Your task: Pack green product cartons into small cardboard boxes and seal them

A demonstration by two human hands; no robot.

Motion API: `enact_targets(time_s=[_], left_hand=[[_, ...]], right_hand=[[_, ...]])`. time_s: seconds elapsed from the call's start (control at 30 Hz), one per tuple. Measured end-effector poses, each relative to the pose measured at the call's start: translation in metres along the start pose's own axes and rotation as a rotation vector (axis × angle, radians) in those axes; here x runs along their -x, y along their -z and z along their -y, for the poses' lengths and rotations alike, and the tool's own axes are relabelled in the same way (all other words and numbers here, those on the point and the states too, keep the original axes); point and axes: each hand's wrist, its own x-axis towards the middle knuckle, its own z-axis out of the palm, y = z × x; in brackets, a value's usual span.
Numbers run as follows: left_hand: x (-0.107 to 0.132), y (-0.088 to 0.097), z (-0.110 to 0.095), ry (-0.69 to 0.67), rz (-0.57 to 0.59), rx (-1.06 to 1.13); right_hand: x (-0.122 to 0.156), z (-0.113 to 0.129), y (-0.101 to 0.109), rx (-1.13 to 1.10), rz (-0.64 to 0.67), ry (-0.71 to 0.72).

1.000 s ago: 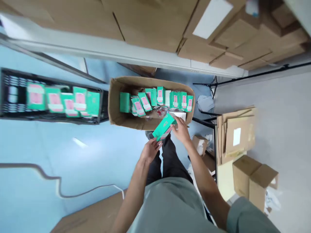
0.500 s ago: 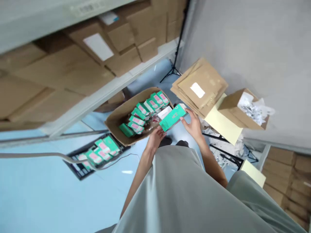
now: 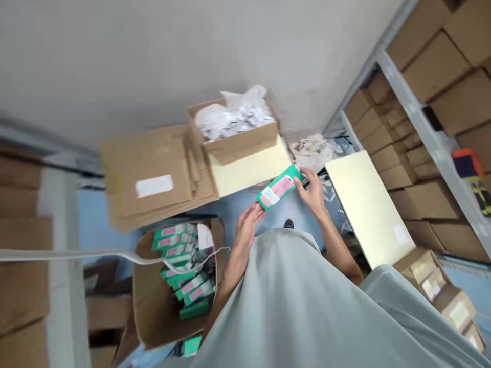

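Since half a second ago, the view has been swung round to the right, and the slim rectangular green carton with a pink and white label (image 3: 280,187) has been rolled so that its pink face, rather than its plain green side, is now turned up. It is held in mid-air in front of the body, tilted, with one end raised towards the upper right. Its upper right end is grasped between thumb and fingers by the right hand (image 3: 313,193), and its lower left end is gripped by the fingertips of the left hand (image 3: 246,225); how far those fingers are wrapped beneath cannot be told.

Below and to the left, more green-and-pink cartons (image 3: 184,260) are gathered in a deep brown cardboard box (image 3: 151,306), across which a white cable (image 3: 115,254) is seen. Beyond the hands, an open brown cardboard box filled with white plastic wrapping (image 3: 238,125) is set on a pale yellow board (image 3: 253,168), beside flattened brown cardboard sheets (image 3: 149,174).

For good handling, the carton is probably best supported at both ends with light, even pressure, since thin card could be dented by a hard pinch. Any further turning should be done about its long axis, with one end kept secure while the other grip is shifted, and fingertips kept off the label.
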Motion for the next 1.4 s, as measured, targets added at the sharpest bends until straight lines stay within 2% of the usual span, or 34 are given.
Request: enact_targets(time_s=[0.13, 0.23, 0.33, 0.43, 0.6, 0.83, 1.0, 1.13, 1.27, 1.4], left_hand=[[-0.021, -0.097, 0.025, -0.074, 0.162, -0.153], [-0.035, -0.156, 0.044, -0.118, 0.275, -0.253], [-0.047, -0.201, 0.062, -0.115, 0.348, -0.328], [-0.062, -0.236, 0.076, -0.051, 0.43, -0.391], [-0.099, -0.284, 0.077, 0.13, 0.554, -0.475], [-0.144, -0.347, 0.063, 0.479, 0.7, -0.513], [-0.165, -0.374, 0.06, 0.637, 0.788, -0.595], [-0.177, -0.392, 0.071, 0.708, 0.801, -0.707], [-0.179, -0.408, 0.089, 0.753, 0.84, -0.785], [-0.169, -0.425, 0.107, 0.795, 0.807, -0.826]], right_hand=[[-0.002, -0.054, 0.086, -0.008, -0.179, -0.105], [0.008, -0.085, 0.136, 0.018, -0.286, -0.186], [0.021, -0.11, 0.168, 0.06, -0.383, -0.257], [0.029, -0.126, 0.185, 0.095, -0.475, -0.325], [0.011, -0.133, 0.197, 0.14, -0.596, -0.39], [-0.045, -0.138, 0.226, 0.281, -0.605, -0.439], [-0.051, -0.152, 0.242, 0.368, -0.612, -0.516], [-0.044, -0.168, 0.246, 0.416, -0.593, -0.583], [-0.04, -0.186, 0.256, 0.432, -0.584, -0.629], [-0.035, -0.203, 0.276, 0.351, -0.613, -0.587]])
